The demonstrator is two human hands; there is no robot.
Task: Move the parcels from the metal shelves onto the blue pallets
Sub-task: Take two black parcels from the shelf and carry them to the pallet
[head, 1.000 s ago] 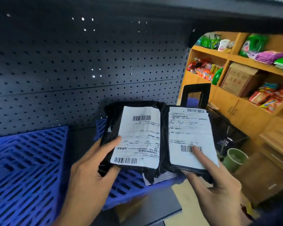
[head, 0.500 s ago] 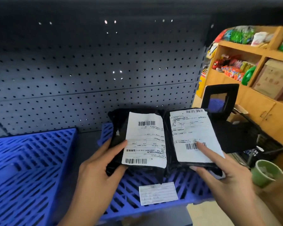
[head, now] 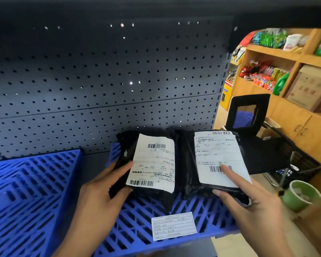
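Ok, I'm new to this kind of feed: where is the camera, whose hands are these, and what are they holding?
There is no machine here. One camera on a person's head looks down at their bare hands. The left hand grips the left parcel, a black bag with a white label; the right hand holds the right parcel, forefinger on its label. Both are over a blue pallet with a paper slip on it, before a dark pegboard wall.
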